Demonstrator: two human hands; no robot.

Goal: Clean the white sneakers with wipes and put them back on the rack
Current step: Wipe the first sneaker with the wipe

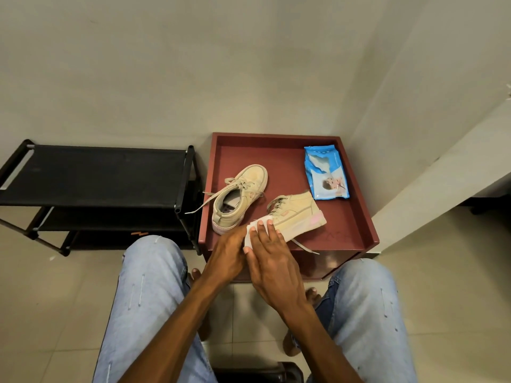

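On the dark red square table with a raised rim [290, 156] in front of my knees, one cream-white lace-up canvas sneaker [300, 217] lies tipped on its side. Its pink-smudged sole edge faces me and one lace trails toward the table's near edge. My right hand [273, 261] lies over its toe end, fingers straight, pressing a folded white wipe [252, 230] flat against the shoe. My left hand [226, 252] comes in just beside it on the left, touching the wipe. Its fingers are hidden under the wipe and my right hand, so I cannot tell whether they grip the shoe or lie loose.

The second cream-white sneaker [240, 197] stands upright just behind and to the left, laces undone, one hanging past the table's left rim. Near the far right corner lies a flat blue-and-white plastic pack of wipes [326, 172], printed with a small photo of a person; its lettering is too small to read.

Left of the table stands a black tube-framed shoe rack with fabric shelves [96, 172]. A small orange zigzag mark [139, 233] shows low on it, not legible as a word. Both sneakers are on the table, apart from the rack.
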